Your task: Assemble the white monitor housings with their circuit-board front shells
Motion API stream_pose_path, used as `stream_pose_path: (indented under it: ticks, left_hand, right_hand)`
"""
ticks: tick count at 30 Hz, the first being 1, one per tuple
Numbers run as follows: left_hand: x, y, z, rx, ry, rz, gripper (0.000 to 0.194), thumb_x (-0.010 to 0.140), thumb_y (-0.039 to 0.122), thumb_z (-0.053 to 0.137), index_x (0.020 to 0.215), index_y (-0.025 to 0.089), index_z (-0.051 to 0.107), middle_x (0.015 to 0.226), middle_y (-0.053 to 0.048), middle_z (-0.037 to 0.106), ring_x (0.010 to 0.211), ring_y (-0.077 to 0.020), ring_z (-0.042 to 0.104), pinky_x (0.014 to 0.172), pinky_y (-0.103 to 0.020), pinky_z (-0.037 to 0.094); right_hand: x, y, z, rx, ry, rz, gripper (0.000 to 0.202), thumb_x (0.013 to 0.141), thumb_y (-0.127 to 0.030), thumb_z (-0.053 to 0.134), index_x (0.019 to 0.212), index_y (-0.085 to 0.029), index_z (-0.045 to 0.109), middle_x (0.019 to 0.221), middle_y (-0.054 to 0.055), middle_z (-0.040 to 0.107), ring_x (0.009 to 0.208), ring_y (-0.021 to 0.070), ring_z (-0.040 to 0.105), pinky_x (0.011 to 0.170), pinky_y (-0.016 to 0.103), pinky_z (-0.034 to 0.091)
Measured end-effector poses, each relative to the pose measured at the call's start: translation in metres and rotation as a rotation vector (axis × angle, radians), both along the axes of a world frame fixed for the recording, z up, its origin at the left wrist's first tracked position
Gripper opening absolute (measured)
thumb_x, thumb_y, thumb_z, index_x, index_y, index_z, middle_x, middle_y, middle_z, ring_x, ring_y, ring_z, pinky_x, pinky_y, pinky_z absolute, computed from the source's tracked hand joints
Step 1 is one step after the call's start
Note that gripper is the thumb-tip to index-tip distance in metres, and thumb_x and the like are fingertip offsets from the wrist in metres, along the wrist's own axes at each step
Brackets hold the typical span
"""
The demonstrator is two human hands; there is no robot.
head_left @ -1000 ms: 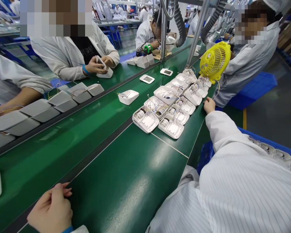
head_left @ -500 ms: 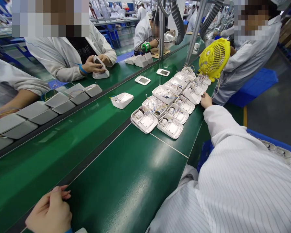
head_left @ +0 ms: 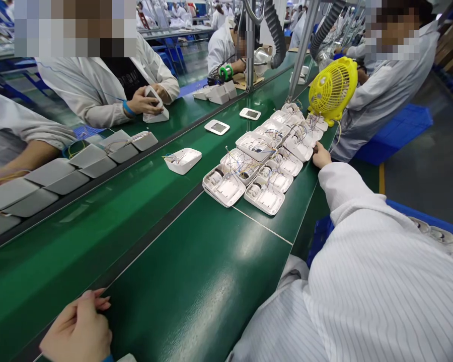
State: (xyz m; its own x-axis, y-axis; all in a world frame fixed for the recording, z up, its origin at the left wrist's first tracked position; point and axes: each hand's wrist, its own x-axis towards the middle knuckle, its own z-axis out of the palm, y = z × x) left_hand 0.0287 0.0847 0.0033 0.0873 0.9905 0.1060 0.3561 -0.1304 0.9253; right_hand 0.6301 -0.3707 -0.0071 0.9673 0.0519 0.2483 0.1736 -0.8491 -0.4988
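Right hand (head_left: 320, 155) stretched to the belt's right edge, fingers touching one white open casing (head_left: 300, 149) in a double row of roughly twelve wired casings, holding nothing, left hand (head_left: 77, 329) loosely curled and empty on green belt (head_left: 196, 281) near edge, one yellow fan (head_left: 332, 90) beyond.

The left hand (head_left: 77, 329) lies low at the near edge of the view, back upward, fingers (head_left: 98, 300) loosely curled and drawn together, holding nothing. A strip of blue cuff shows at its wrist. The right arm is stretched far forward in a white pinstriped sleeve (head_left: 362, 261), elbow nearly straight. The right hand (head_left: 320, 155) at its end is loosely closed, knuckles up; whether its grip holds anything cannot be told.
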Motion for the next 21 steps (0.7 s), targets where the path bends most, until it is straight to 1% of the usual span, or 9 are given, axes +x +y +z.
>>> stream_pose_path:
  ticks: [2,5,9,12,15,17,19,21]
  left_hand:
    - [0.0,-0.001,0.001,-0.009,0.005,-0.012,0.013,0.072,0.027,0.066,0.068,0.015,0.066,0.074,0.0,0.067,0.067,-0.0124,0.062,0.061,-0.023,0.049]
    - [0.002,-0.003,0.004,-0.008,-0.021,0.007,0.012,0.071,0.026,0.066,0.066,0.015,0.065,0.071,0.0,0.066,0.065,-0.0123,0.061,0.062,-0.024,0.049]
    - [0.004,-0.005,0.008,-0.024,-0.016,0.014,0.012,0.069,0.025,0.065,0.065,0.015,0.065,0.069,0.0,0.065,0.064,-0.0129,0.06,0.061,-0.025,0.047]
    - [0.003,-0.005,0.009,-0.018,-0.013,0.008,0.012,0.07,0.026,0.066,0.067,0.015,0.066,0.072,-0.001,0.066,0.065,-0.0131,0.06,0.062,-0.026,0.048]
    - [0.003,-0.004,0.008,-0.018,-0.015,0.002,0.012,0.07,0.026,0.066,0.069,0.014,0.066,0.073,-0.001,0.066,0.065,-0.0128,0.06,0.062,-0.026,0.048]
    - [0.002,-0.001,0.005,-0.02,-0.012,0.003,0.013,0.069,0.027,0.067,0.071,0.014,0.067,0.074,-0.002,0.066,0.064,-0.0135,0.059,0.06,-0.026,0.047]
    - [0.0,0.003,-0.001,-0.018,0.014,0.005,0.014,0.069,0.029,0.067,0.072,0.016,0.069,0.073,-0.002,0.066,0.064,-0.0154,0.059,0.058,-0.027,0.047]
    - [-0.002,0.008,-0.008,0.024,0.071,-0.003,0.016,0.071,0.033,0.066,0.074,0.018,0.07,0.07,-0.002,0.066,0.064,-0.0177,0.06,0.056,-0.029,0.047]
  right_hand:
    - [-0.003,0.002,0.0,0.046,0.02,-0.026,0.07,0.074,-0.021,0.051,0.144,-0.012,0.044,0.125,0.015,0.066,0.117,0.0309,0.059,0.1,0.046,0.045]
    - [-0.007,0.005,0.0,0.113,0.03,-0.042,0.072,0.072,-0.016,0.051,0.143,-0.013,0.044,0.124,0.013,0.067,0.119,0.0289,0.058,0.101,0.044,0.044]
    - [-0.014,0.007,-0.003,0.207,0.006,-0.097,0.07,0.071,-0.012,0.049,0.141,-0.009,0.043,0.124,0.015,0.066,0.117,0.0258,0.06,0.103,0.041,0.044]
    - [-0.024,0.007,-0.007,0.284,-0.049,-0.177,0.064,0.074,-0.011,0.044,0.138,-0.006,0.044,0.123,0.018,0.065,0.108,0.0231,0.065,0.101,0.04,0.046]
    - [-0.035,0.006,-0.009,0.36,-0.129,-0.268,0.053,0.08,-0.014,0.04,0.132,-0.008,0.047,0.117,0.018,0.067,0.105,0.0228,0.065,0.098,0.042,0.047]
    - [-0.044,0.008,-0.005,0.409,-0.178,-0.306,0.042,0.085,-0.02,0.039,0.124,-0.011,0.052,0.11,0.016,0.069,0.1,0.0229,0.067,0.092,0.041,0.05]
    - [-0.055,0.014,0.005,0.455,-0.211,-0.306,0.033,0.092,-0.03,0.035,0.107,-0.013,0.059,0.096,0.013,0.07,0.085,0.0204,0.069,0.079,0.036,0.054]
    - [-0.071,0.028,0.023,0.527,-0.259,-0.242,0.043,0.097,-0.042,0.029,0.084,-0.015,0.061,0.077,0.008,0.068,0.065,0.0154,0.065,0.064,0.029,0.052]
